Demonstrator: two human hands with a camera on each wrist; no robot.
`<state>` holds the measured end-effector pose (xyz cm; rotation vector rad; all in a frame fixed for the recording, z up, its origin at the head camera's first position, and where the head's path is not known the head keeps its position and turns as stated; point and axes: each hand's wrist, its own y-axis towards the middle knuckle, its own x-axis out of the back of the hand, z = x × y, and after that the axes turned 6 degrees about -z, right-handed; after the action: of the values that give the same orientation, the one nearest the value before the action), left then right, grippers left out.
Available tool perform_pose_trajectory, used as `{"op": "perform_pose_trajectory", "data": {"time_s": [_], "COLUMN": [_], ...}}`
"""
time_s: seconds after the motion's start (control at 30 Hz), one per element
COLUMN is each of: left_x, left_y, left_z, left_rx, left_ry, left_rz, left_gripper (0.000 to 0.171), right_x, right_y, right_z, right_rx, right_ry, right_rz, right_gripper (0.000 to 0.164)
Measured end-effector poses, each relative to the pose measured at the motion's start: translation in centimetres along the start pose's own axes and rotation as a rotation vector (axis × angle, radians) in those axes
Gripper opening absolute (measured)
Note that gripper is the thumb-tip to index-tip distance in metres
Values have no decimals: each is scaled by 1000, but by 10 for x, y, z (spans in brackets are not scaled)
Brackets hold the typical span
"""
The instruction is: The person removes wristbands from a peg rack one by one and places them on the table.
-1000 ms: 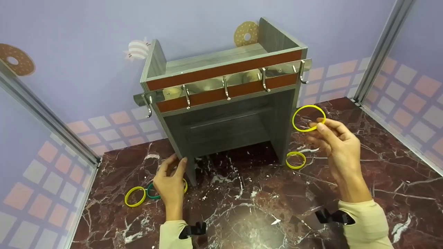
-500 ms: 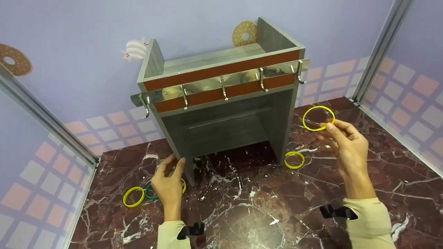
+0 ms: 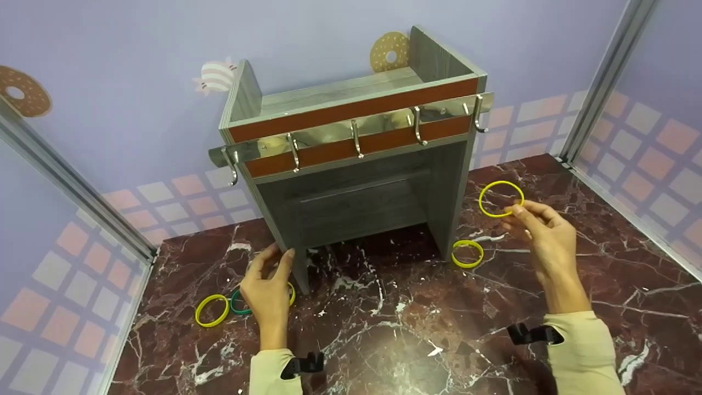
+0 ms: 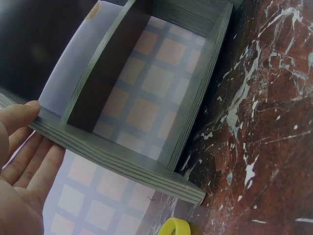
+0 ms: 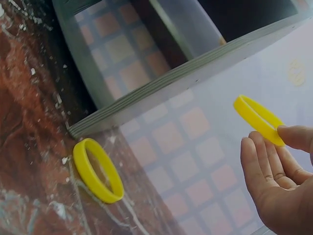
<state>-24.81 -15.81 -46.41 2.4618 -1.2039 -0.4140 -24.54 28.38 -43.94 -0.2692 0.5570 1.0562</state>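
My left hand holds the front edge of the left side panel of a grey wooden shelf unit. In the left wrist view, its thumb lies on one face of the panel and the fingers on the other. Out to the right of the shelf, my right hand pinches a thin yellow silicone wristband between thumb and fingers, above the tabletop. A metal rail with several hooks runs across the shelf's upper front; nothing hangs on the hooks.
Another yellow wristband lies by the shelf's right foot. Near my left hand lie a yellow wristband, a green one and a partly hidden yellow one. Patterned walls enclose the dark red marbled tabletop.
My right hand first moved right, away from the shelf, with the wristband, then sank slightly. The left hand has kept its hold on the panel.
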Motion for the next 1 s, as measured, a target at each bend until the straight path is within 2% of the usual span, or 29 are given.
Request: {"op": "perform_pose_trajectory", "data": {"time_s": [0.33,0.53,0.63,1.0], "left_x": [0,-1,0,1], "left_y": [0,1,1,0], "left_z": [1,2,2,2], "left_rx": [-6,-10,-14,-1], "left_ry": [-3,-17,-18,1], "left_rz": [-10,-11,-18,5], "left_gripper": [25,25,25,27], "right_x": [14,23,27,40], "right_y": [10,14,16,18], "right_z": [-18,-26,-28,-34], "right_rx": [-19,-59,-73,-64], "right_ry": [-146,-245,-283,-545], "right_rz": [-44,-59,-51,-52], "right_gripper": [7,8,9,25]}}
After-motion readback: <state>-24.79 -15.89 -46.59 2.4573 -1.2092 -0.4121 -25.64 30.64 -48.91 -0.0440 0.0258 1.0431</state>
